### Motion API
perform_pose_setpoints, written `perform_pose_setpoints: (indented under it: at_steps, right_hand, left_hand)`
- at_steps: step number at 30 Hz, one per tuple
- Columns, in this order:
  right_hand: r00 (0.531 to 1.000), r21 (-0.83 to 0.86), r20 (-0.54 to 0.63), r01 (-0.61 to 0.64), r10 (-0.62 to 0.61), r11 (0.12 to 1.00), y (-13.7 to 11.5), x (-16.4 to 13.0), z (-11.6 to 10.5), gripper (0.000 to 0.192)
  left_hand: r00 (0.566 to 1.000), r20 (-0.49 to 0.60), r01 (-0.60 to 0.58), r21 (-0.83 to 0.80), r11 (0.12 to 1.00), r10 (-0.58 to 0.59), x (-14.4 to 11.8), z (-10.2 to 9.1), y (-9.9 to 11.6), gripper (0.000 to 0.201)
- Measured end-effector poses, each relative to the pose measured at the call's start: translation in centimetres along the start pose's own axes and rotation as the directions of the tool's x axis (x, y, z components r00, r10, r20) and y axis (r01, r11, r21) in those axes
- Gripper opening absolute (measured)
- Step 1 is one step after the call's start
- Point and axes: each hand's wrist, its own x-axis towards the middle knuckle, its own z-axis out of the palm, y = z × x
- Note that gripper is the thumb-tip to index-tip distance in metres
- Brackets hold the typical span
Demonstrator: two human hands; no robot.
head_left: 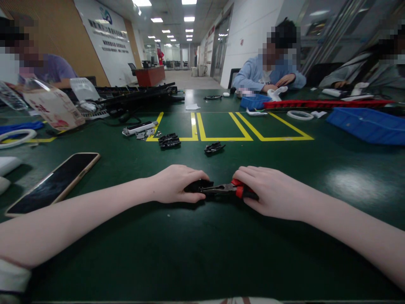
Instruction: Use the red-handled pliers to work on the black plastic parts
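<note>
Left hand (177, 183) pinches a black part (196, 185), right hand (270, 192) grips red-handled pliers (224, 188), nose right up at that piece, over the green tabletop (196, 257)!

Office workroom | red desk (149, 76) | lettered wall (110, 65) | ceiling lights (189, 19) | taped worktable (202, 253)

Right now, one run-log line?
left hand: holds black piece | right hand: holds needle-nose pliers, tips at black piece | smartphone: on table

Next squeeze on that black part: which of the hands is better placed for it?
Probably the right hand: it grips the red-handled pliers, whose nose points toward the black part. The left hand is occupied holding that part.
</note>
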Motion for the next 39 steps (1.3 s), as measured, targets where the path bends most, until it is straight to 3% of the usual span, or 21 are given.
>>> perform_pose_setpoints:
  at_steps: [14, 21, 28, 39]
  right_hand:
    - [1.000, 0.025, -0.029, 0.005, -0.004, 1.000, 1.3, -0.7, -1.0, 0.026]
    - [1.000, -0.011, -0.013, -0.018, 0.018, 1.000, 1.9, -0.7, -1.2, 0.027]
    - [0.997, -0.056, 0.004, 0.078, -0.078, 0.995, 2.0, -0.7, -0.6, 0.021]
    - [0.995, -0.037, 0.040, 0.089, -0.088, 0.995, 2.0, -0.6, -0.4, 0.023]
  left_hand:
    - [1.000, -0.011, -0.015, 0.062, 0.998, 0.016, 0.0, -0.2, -0.1, 0.048]
    - [0.999, -0.031, -0.019, -0.140, 0.990, 0.015, -0.2, -0.6, -0.5, 0.051]
    - [0.996, -0.072, 0.021, -0.337, 0.941, -0.048, -0.3, -0.6, -0.9, 0.052]
    - [0.972, -0.133, 0.163, -0.215, 0.963, -0.194, -0.8, 0.0, -0.9, 0.055]
